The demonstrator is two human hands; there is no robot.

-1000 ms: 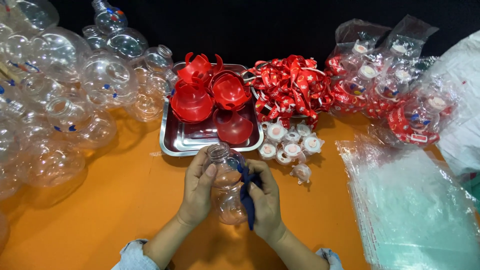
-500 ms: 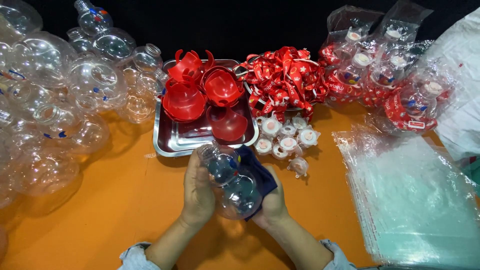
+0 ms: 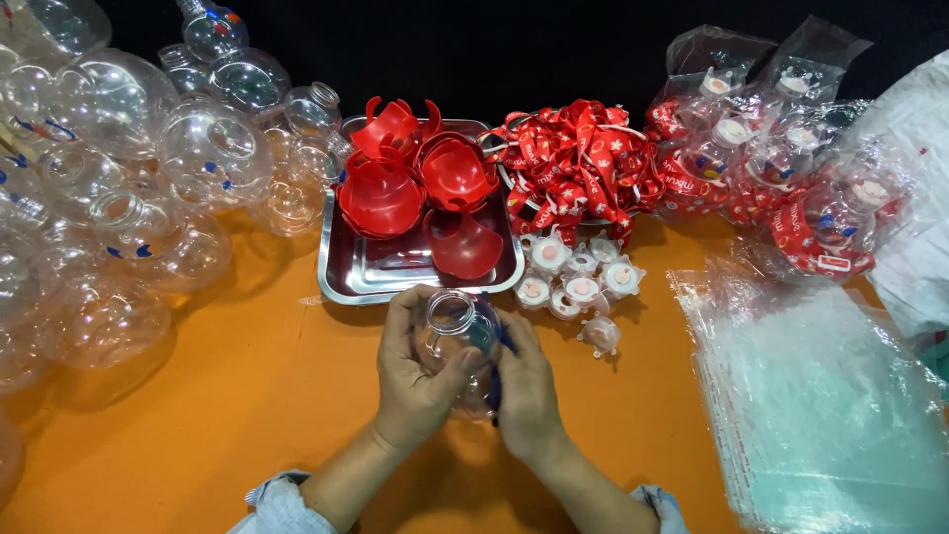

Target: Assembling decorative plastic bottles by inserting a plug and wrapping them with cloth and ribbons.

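Clear round plastic bottle [image 3: 457,341] is being clasped in the grip of both hands, left hand [image 3: 417,371] and right hand [image 3: 526,391], above the orange counter [image 3: 247,415], just before the steel tray [image 3: 381,272] carrying red plastic caps [image 3: 420,188].

Left hand [image 3: 420,371] and right hand [image 3: 526,388] meet close together, fingers curled inward, forearms angling up from below.

Steel tray [image 3: 356,282] of red cups [image 3: 381,193], red ribbons [image 3: 578,158], clear bags [image 3: 820,415]
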